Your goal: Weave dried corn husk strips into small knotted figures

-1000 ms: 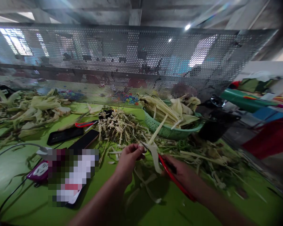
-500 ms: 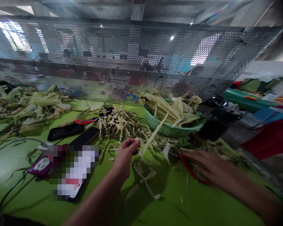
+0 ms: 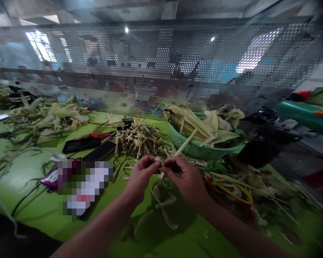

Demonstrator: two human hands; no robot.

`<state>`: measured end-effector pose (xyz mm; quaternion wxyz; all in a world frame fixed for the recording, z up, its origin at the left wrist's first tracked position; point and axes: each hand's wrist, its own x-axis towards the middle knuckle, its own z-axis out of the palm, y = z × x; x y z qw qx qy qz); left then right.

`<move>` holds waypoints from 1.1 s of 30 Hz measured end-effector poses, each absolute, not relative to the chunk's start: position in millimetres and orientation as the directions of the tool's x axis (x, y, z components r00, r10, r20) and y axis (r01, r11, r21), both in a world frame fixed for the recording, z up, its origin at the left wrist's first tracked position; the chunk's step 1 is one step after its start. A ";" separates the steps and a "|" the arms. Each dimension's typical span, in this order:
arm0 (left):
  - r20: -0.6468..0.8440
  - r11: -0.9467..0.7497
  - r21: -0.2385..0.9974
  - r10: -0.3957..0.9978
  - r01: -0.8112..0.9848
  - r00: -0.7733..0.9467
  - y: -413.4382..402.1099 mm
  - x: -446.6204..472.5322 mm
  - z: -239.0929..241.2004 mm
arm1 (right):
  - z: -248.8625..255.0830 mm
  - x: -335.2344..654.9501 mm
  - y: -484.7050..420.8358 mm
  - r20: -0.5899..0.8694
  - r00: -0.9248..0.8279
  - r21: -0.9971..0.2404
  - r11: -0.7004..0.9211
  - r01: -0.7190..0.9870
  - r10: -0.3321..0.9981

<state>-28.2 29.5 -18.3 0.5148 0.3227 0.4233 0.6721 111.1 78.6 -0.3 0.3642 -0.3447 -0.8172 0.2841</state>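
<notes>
My left hand (image 3: pixel 140 176) is closed in a pinch on a pale corn husk strip (image 3: pixel 185 144). Beside it my right hand (image 3: pixel 187 179) is also closed, its fingertips meeting the left ones at the same strip. One end of the strip points up to the right, in front of the basket. A small knotted bit shows at the fingertips, partly hidden by them. Below the hands lie loose curled husk strips (image 3: pixel 164 208) on the green table (image 3: pixel 183 238). A bundle of little knotted husk pieces (image 3: pixel 140 138) is heaped just beyond my left hand.
Behind stands a green basket (image 3: pixel 197 145) of husks. Yellow and red looped handles (image 3: pixel 234 191) lie among scraps on the right. Phones (image 3: pixel 80 144), a red-handled cutter (image 3: pixel 103 135), a purple pouch (image 3: pixel 52 178) and a husk pile (image 3: pixel 54 116) are leftward. A perforated metal panel (image 3: pixel 140 64) rises behind.
My right hand has left the red-handled tool at the right and come in to meet my left hand at the husk strip. The view has shifted slightly.
</notes>
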 end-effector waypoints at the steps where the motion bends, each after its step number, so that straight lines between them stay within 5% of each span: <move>1: -0.007 -0.101 0.902 0.969 -0.420 -0.248 28.6 -26.9 -18.5 | -2.7 113.5 77.8 0.393 -0.488 -0.733 0.586 0.346 0.779; 16: 0.128 -0.137 0.990 0.965 -0.022 -0.227 23.3 -35.9 -8.8 | 6.9 121.0 73.5 0.411 -0.549 -0.681 0.646 0.346 0.728; 26: 0.106 -0.120 0.984 0.988 -0.130 -0.113 27.0 -40.6 -14.8 | 5.5 122.1 76.2 0.427 -0.539 -0.644 0.663 0.382 0.726; 30: 0.150 -0.156 0.981 0.987 0.112 0.055 25.0 -52.7 -9.3 | 12.9 129.5 86.2 0.483 -0.490 -0.622 0.678 0.390 0.725; 33: 0.136 -0.280 0.850 0.935 0.446 0.327 18.9 -56.8 -5.3 | 17.5 136.4 97.8 0.516 -0.423 -0.657 0.661 0.364 0.745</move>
